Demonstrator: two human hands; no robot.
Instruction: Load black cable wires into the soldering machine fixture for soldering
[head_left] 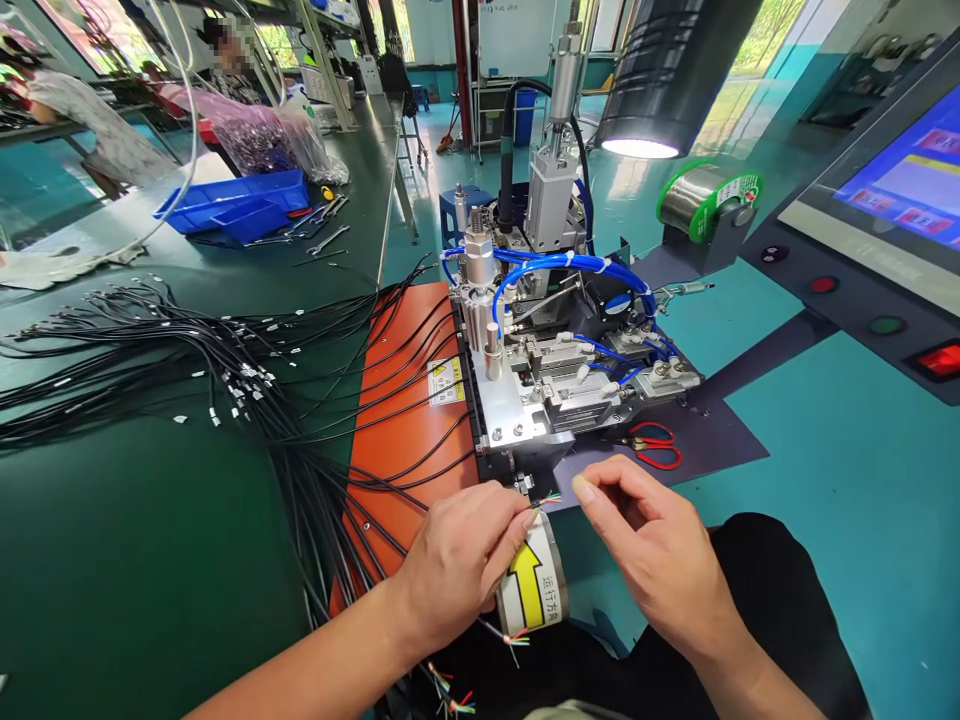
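My left hand [472, 545] is closed in a pinch on a black cable near its stripped end, where thin coloured wires [553, 498] stick out to the right. My right hand [652, 540] is just right of those wires, thumb and forefinger pressed together and apart from the wires. Whether anything is between those fingertips is hidden. Below my left hand, a white label with a yellow arrow [529, 590] wraps a round part. More stripped cable ends [517, 638] hang beneath it. In front of both hands stands a metal machine [517, 390] with blue air hoses [570, 262].
Bundled black cables [289, 440] cover the left bench and cross an orange plate [409, 430]. Red-handled scissors [656, 445] lie beside the machine. A solder spool [705, 200], lamp [652, 90] and control panel [862, 240] stand right. Blue trays [240, 200] sit farther back; people work at the upper left.
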